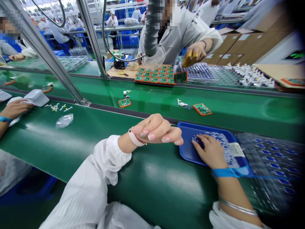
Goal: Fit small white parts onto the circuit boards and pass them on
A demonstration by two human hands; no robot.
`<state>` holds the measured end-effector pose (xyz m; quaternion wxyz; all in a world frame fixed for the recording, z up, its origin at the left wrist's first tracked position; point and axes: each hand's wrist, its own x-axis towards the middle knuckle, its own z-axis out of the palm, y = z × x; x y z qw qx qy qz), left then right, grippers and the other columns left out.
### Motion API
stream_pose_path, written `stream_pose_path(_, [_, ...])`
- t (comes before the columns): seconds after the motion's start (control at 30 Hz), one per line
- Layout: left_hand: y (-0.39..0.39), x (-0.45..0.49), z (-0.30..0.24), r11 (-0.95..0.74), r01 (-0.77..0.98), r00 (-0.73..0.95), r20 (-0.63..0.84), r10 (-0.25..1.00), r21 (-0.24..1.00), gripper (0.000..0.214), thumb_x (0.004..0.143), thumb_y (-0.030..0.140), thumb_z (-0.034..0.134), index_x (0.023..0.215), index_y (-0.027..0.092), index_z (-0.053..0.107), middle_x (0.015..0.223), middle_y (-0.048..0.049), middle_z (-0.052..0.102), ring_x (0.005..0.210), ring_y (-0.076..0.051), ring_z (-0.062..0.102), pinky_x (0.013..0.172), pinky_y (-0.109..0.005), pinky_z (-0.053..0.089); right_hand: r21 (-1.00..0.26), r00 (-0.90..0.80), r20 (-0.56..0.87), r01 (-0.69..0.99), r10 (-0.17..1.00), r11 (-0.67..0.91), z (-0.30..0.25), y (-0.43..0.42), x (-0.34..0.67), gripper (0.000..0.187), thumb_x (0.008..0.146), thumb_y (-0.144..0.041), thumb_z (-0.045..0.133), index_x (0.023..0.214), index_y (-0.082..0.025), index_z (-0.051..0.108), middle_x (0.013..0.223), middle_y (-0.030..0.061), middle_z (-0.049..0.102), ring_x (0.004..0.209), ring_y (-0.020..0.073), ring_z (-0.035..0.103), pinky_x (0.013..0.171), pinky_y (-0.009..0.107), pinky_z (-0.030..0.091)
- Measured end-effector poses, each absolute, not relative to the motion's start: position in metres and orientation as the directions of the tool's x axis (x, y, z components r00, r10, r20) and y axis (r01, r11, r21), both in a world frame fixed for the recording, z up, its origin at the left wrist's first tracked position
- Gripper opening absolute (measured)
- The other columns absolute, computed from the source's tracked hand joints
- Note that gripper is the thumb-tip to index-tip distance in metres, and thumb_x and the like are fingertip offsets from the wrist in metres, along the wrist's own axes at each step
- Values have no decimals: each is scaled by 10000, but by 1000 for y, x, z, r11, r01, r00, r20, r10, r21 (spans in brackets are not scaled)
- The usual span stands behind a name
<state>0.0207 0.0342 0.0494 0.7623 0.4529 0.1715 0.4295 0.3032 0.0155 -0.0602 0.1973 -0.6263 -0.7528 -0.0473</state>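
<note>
Two bare hands of ours are above a glossy green conveyor belt (164, 187). Our right hand (209, 151), with a blue wrist strap (232, 172) and a thin silver bangle (238, 206), lies at 2 o'clock inside a shallow blue plastic tray (188, 149). Its fingers are a little spread and press down on a heap of tiny white-and-blue pieces (222, 146); we see no clear pinch, but we cannot tell if one piece sits under the fingertips. Our left hand (154, 130), with a pink wristband (135, 138), is at 12 o'clock from our body, just beside the tray rim. Its fingers are pressed loosely together, and it holds nothing that we can see. At 3 o'clock, a stack of clear plastic trays with blue marks (269, 159) lies just beside the blue tray. Farther away at 12 o'clock, orange-framed green circuit boards (202, 109) lie on the belt, and a co-worker's hand (196, 51) holds a yellow object (190, 59).
</note>
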Motion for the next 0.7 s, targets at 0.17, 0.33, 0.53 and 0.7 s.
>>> stream_pose_path(0.17, [37,22,48,227,-476,629,149,763,849,678,466,859,501,373,219,300,345,2,208,521,-189,454,612,-362,468,-166,-144,359,962,922,215,-61,16,305,454,855,-463,408,1097,-139,615,1109,150,581,1024,293,525,818,434,431])
stream_pose_path(0.33, [37,23,47,154,-470,583,175,794,869,671,471,854,507,374,220,312,342,2,220,513,-183,461,605,-353,472,-171,-138,354,963,925,209,-59,16,303,435,852,-455,417,1095,-153,615,1106,142,584,1016,291,529,820,439,431])
stream_pose_path(0.53, [34,18,44,168,-419,609,139,781,892,668,488,856,498,371,221,329,333,6,215,492,-175,457,594,-349,463,-190,-126,347,961,930,201,-55,14,300,420,851,-439,417,1096,-160,612,1114,145,578,1015,293,520,820,451,426])
stream_pose_path(0.7, [36,20,32,149,-383,641,146,753,911,684,463,869,501,364,218,315,325,6,205,491,-177,456,590,-348,455,-193,-125,335,961,934,197,-57,15,302,437,849,-451,418,1104,-151,609,1116,145,580,1020,293,520,827,447,426])
